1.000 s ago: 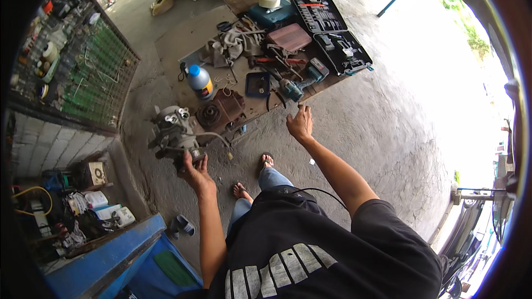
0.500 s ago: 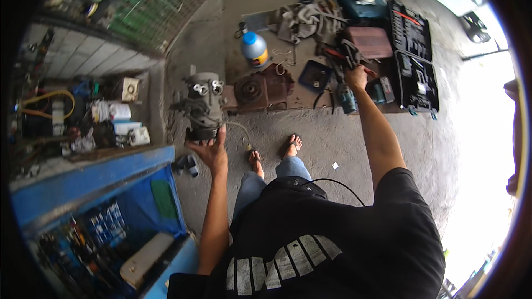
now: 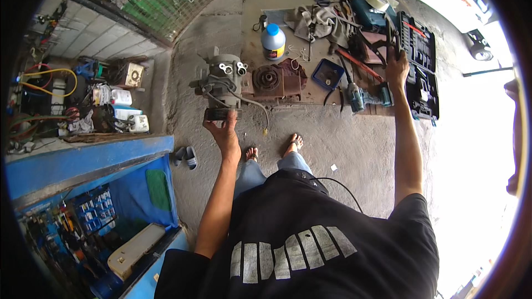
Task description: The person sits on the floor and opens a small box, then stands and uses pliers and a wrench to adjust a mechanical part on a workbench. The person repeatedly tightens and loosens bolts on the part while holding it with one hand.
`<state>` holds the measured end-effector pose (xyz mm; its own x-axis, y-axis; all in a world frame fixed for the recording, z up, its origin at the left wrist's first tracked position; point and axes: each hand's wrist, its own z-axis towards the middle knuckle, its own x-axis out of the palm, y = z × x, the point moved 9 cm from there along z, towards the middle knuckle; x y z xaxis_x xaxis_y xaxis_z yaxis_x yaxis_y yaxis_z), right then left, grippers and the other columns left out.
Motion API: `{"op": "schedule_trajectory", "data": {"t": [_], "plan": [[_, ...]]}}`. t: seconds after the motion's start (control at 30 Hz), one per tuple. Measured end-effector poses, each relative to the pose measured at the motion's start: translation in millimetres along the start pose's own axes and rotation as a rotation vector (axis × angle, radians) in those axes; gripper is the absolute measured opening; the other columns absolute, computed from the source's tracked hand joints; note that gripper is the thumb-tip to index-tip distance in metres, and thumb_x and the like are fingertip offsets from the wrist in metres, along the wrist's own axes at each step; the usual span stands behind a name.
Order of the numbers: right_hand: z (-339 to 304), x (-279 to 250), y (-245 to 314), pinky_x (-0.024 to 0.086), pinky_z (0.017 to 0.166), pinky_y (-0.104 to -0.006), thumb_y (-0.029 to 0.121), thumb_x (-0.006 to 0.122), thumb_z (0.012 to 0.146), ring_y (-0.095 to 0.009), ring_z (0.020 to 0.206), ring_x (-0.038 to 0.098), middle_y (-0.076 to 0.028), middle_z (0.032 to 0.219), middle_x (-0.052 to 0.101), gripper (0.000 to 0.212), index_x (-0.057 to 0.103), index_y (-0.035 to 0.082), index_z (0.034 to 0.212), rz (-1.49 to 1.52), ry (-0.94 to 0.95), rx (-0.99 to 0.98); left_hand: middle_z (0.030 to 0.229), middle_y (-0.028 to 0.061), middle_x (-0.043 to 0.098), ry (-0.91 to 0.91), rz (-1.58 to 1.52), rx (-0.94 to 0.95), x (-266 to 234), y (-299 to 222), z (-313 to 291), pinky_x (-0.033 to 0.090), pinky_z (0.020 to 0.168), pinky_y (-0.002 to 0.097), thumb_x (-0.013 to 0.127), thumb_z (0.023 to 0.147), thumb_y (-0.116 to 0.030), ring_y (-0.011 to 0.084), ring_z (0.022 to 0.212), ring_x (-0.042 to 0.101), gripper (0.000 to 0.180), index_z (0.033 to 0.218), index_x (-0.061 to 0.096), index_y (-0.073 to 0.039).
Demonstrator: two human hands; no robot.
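My left hand [image 3: 224, 138] grips a grey car air-conditioning compressor [image 3: 220, 86] from below, its fingers around the ribbed pulley [image 3: 221, 114]. Two round ports show on the compressor's upper face, and a cable with a small connector dangles from its side. Over the right part of the table my right hand [image 3: 397, 71] is closed on a dark metal tool [image 3: 391, 34] with long arms; its exact kind is unclear. Close to that hand lie a red-handled tool [image 3: 360, 66], a teal cordless drill [image 3: 356, 97] and an open black tool case [image 3: 424, 50].
On the low table [image 3: 257, 0] stand a blue-capped bottle [image 3: 272, 41], a rusty vise-like block [image 3: 269, 80], a blue tray [image 3: 327, 73], grey rags [image 3: 310, 22] and a tape roll [image 3: 378, 0]. Shelves and a blue cabinet [image 3: 100, 169] line the left; slippers [image 3: 190, 158] lie on the floor.
My right hand has moved right and away from the tool pile, with the dark tool raised over the reddish box. My left hand still holds the compressor, which is turned slightly.
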<state>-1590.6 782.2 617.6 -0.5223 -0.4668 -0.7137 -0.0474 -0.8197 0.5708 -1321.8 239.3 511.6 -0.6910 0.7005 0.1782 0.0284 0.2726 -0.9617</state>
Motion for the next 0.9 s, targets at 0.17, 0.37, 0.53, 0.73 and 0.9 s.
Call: {"op": "schedule_trajectory", "data": {"t": [0.17,0.37,0.53,0.73,0.9], "plan": [[-63.3,-101.3,106.4,0.043,0.059,-0.0432,0.040,0.056,0.103,-0.028,0.060,0.057,-0.015,0.068,0.061,0.042,0.065,0.000,0.093,0.123,0.051,0.011,0.144,0.0145,0.038,0.299,0.000,-0.187,-7.6,9.4,-21.2,0.047,0.106,0.0449,0.081,0.088,-0.030,0.0270,0.132,0.052,0.086,0.150,0.025,-0.007],[-219.7,-144.3,215.0,0.031,0.049,-0.0278,0.035,0.056,0.107,-0.005,0.057,0.046,0.003,0.065,0.053,0.039,0.068,0.002,0.089,0.471,0.299,0.260,0.163,0.0165,0.028,0.876,0.017,-0.310,-11.9,-15.8,-65.8,0.039,0.113,0.0503,0.079,0.086,-0.049,0.0320,0.143,0.044,0.103,0.161,0.021,-0.009],[-353.1,-76.7,267.2,0.041,0.050,-0.0276,0.038,0.059,0.105,-0.007,0.059,0.054,-0.001,0.069,0.062,0.041,0.069,0.000,0.092,0.749,0.625,0.574,0.166,0.0212,0.020,1.275,-0.090,-0.253,-15.3,-52.3,-109.7,0.026,0.122,0.0527,0.081,0.067,-0.070,0.0351,0.151,0.030,0.136,0.164,0.006,-0.010],[-446.5,21.2,289.1,0.039,0.046,-0.0290,0.043,0.059,0.104,-0.008,0.053,0.052,-0.003,0.060,0.059,0.048,0.068,0.001,0.083,0.626,0.650,0.632,0.127,0.0014,0.057,0.943,-0.111,-0.551,-54.4,-8.4,-87.8,0.051,0.096,0.0355,0.061,0.102,-0.045,0.0138,0.113,0.061,0.062,0.151,0.040,-0.012],[-464.7,62.5,270.9,0.049,0.058,-0.0430,0.046,0.061,0.100,-0.027,0.063,0.067,-0.021,0.067,0.066,0.057,0.064,-0.007,0.081,0.481,0.723,0.722,0.106,-0.0002,0.063,0.840,-0.082,-0.633,-76.1,15.0,-71.6,0.059,0.072,0.0316,0.050,0.109,-0.032,0.0086,0.092,0.066,0.041,0.144,0.046,-0.012]]}}
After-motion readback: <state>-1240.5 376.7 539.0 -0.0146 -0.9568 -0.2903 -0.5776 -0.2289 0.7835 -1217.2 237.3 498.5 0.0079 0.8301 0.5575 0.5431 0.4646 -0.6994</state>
